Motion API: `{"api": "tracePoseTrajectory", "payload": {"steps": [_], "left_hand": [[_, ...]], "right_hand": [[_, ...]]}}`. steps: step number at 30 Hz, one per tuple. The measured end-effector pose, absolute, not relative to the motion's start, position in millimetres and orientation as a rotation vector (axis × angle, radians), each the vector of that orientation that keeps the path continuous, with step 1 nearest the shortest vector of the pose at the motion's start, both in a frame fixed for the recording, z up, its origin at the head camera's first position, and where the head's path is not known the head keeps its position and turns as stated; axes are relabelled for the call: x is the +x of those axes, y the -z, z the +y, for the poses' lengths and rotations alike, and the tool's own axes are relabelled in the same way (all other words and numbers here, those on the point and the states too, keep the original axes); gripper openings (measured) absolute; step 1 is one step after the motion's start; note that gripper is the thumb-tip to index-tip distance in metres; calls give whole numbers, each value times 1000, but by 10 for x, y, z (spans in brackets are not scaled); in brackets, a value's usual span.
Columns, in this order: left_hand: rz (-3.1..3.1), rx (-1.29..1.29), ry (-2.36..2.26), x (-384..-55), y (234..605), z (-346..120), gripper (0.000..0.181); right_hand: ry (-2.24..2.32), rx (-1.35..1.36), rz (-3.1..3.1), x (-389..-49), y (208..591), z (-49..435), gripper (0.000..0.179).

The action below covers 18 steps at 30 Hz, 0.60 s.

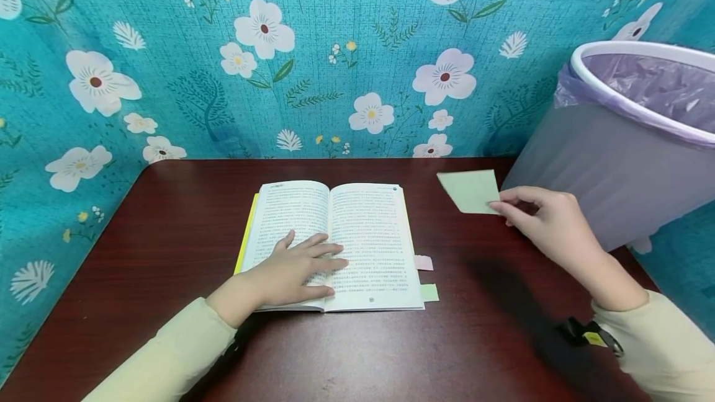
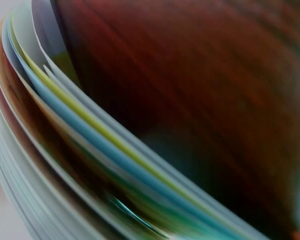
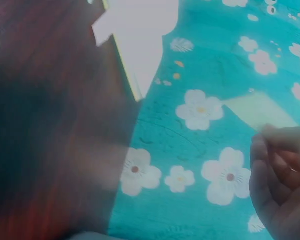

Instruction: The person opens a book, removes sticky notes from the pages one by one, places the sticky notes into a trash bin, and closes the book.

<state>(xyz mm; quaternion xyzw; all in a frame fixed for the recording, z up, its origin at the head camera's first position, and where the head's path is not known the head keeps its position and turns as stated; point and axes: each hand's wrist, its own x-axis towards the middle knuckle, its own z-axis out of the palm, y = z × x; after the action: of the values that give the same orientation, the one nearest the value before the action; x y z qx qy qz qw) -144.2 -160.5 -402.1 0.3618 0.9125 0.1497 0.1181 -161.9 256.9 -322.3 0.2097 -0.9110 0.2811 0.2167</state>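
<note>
An open book (image 1: pixel 368 222) with printed pages lies on the dark table. My left hand (image 1: pixel 296 268) rests on it with fingers spread, across the lower left page and over the centre fold. In the left wrist view the book's page edges (image 2: pixel 97 132) fan out close to the camera. Right of the book, my right hand (image 1: pixel 558 228) pinches a pale green sticky note (image 1: pixel 470 191) by its corner, between thumb and forefinger. The right wrist view also has the note (image 3: pixel 262 110) held out from the fingertips. A pink tab (image 1: pixel 424 263) and a green tab (image 1: pixel 430 293) stick out from the book's right edge.
A grey-purple bin (image 1: pixel 609 141) with a white rim and plastic liner stands at the right, just beyond the right hand. Blue flowered cloth (image 1: pixel 335 98) hangs behind the table (image 1: pixel 380 358). A yellow-tagged strap (image 1: pixel 594 339) is at the right cuff.
</note>
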Motion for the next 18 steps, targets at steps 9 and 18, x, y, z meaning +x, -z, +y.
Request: {"api": "tracePoseTrajectory", "payload": {"steps": [9, 18], "left_hand": [[2670, 1046, -418, -1451, 4017, -1599, 56], [2669, 1046, -427, -1452, 4010, -1603, 55]], "right_hand": [[-804, 454, -2557, -1542, 2783, 2742, 14], [-733, 288, -2506, -1449, 2268, 2797, 11]]}}
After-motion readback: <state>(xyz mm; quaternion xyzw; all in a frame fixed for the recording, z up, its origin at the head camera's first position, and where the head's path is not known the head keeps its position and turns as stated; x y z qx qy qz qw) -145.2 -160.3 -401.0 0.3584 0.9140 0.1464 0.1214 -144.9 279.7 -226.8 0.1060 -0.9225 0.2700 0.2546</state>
